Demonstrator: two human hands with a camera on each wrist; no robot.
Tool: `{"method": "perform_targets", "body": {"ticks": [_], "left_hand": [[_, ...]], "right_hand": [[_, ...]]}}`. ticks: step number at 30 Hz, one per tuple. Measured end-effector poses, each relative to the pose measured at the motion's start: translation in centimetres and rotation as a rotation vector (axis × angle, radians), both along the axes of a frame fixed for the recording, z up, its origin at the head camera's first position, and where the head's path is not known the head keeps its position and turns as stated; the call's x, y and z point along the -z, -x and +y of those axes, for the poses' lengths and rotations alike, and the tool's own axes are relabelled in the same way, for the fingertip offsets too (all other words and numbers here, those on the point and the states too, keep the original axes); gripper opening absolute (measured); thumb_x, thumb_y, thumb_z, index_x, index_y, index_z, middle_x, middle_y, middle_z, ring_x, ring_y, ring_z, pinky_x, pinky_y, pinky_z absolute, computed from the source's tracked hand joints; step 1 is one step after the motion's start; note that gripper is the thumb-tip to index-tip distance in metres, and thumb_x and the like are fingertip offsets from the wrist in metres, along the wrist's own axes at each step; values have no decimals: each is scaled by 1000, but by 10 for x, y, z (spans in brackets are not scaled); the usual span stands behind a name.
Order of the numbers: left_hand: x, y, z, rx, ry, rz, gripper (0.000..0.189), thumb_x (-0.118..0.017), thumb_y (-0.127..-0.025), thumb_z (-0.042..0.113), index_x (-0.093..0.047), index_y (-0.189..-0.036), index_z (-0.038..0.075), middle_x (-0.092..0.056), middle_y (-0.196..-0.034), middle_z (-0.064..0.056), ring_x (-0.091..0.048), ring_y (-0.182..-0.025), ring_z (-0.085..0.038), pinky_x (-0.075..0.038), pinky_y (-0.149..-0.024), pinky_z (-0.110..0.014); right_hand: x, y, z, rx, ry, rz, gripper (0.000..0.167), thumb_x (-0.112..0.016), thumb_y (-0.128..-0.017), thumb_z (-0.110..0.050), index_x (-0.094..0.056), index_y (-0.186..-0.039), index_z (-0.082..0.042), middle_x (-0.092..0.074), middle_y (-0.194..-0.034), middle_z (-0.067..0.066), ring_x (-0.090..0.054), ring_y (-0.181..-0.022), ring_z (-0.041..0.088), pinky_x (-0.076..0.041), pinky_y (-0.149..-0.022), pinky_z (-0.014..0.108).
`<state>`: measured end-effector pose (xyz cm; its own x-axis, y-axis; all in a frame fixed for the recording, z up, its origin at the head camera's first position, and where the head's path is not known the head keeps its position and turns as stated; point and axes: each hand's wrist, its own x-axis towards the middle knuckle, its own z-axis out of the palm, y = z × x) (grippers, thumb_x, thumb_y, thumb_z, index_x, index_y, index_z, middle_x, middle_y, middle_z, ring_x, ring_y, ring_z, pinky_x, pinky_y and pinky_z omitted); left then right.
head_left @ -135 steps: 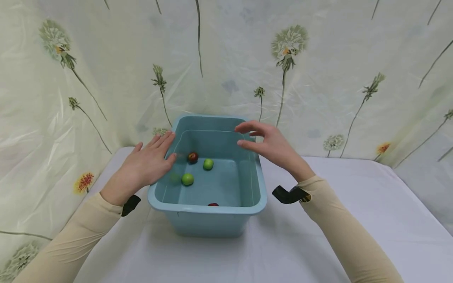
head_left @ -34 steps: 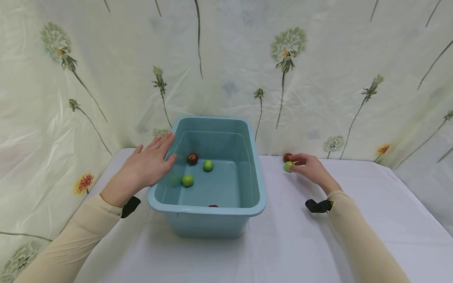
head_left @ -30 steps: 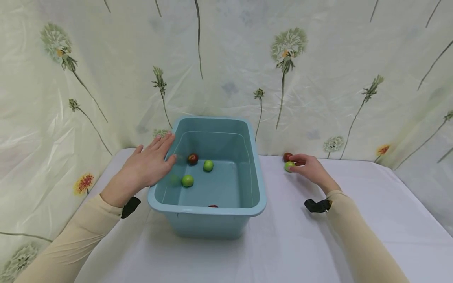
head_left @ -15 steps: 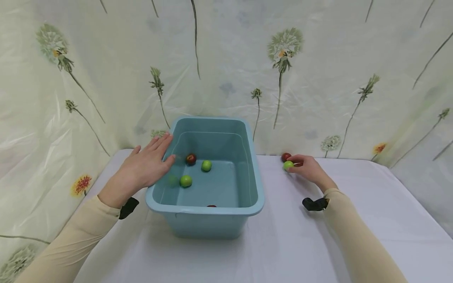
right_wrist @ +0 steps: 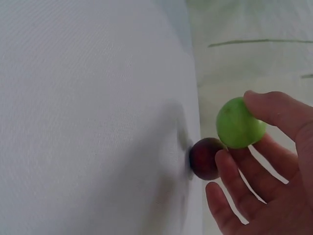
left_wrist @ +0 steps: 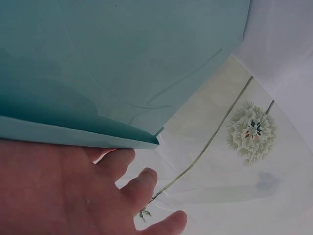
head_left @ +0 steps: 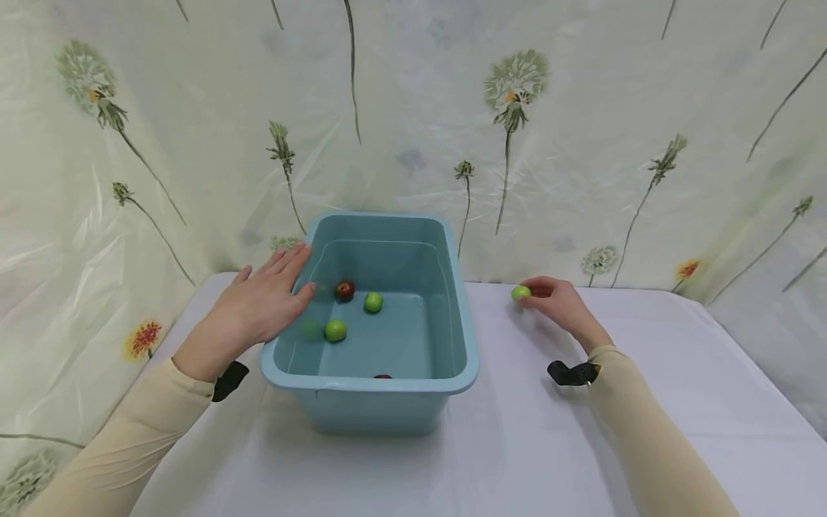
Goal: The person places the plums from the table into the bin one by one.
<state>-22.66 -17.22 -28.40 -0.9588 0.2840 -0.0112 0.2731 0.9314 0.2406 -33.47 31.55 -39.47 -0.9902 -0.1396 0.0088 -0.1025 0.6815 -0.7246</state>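
In the head view, my right hand pinches a small round green fruit at the far side of the table, to the right of the blue plastic tub. The right wrist view shows the thumb and fingers around that green fruit, lifted beside a dark red fruit that sits on the cloth. In the head view the red fruit is hidden. My left hand lies with straight fingers along the tub's left rim. Inside the tub are two green fruits and a red one; another red one barely shows.
A white cloth covers the table. Behind and to both sides hangs a sheet printed with dandelions. The tub's near wall hides part of its floor. Black straps sit at both wrists.
My right hand came from above the tub to the table at its right and took hold of the green fruit, which has now risen slightly. The left hand keeps its place on the rim.
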Motion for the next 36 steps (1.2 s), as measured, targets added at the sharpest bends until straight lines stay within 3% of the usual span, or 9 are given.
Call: {"method": "perform_targets", "body": {"ticks": [15, 19, 27, 32, 36], "left_hand": [[2, 2, 1, 7, 2, -7, 65, -31, -106, 41, -8, -160, 12, -4, -165, -6, -3, -150, -32, -7, -112, -67], [2, 2, 1, 2, -2, -4, 65, -32, -106, 41, -9, -160, 12, -5, -165, -7, -2, -150, -31, -7, -111, -67], [1, 1, 1, -5, -17, -5, 66, -33, -106, 40, -8, -160, 12, -4, -165, -6, -3, -150, -32, -6, -111, -68], [2, 0, 1, -3, -18, -6, 66, -33, -106, 40, -9, -160, 11, -4, -165, -7, -3, -150, -32, -6, -111, -68], [1, 0, 1, -2, -18, -7, 65, -33, -106, 39, -9, -160, 11, -4, -165, -7, -3, -150, -32, -7, -111, -68]], "right_hand": [[-18, -3, -20, -17, 79, 76, 48, -69, -94, -33, -58, -132, -5, -64, -122, 16, -61, -111, 32, -46, -96, 46], [-24, -1, -28, -33, 115, 102, 49, -68, -94, -36, -58, -132, -7, -64, -121, 15, -65, -100, 38, -51, -89, 47], [-48, -7, -50, -27, 160, 169, 49, -70, -92, -39, -59, -131, -12, -63, -124, 11, -59, -110, 27, -56, -68, 34], [-71, -19, -67, -39, 168, 238, 45, -68, -94, -30, -59, -132, -7, -62, -126, 14, -57, -114, 29, -50, -91, 45], [-76, -15, -71, -60, 180, 298, 44, -69, -93, -32, -61, -130, -9, -62, -125, 9, -57, -116, 22, -45, -100, 44]]}}
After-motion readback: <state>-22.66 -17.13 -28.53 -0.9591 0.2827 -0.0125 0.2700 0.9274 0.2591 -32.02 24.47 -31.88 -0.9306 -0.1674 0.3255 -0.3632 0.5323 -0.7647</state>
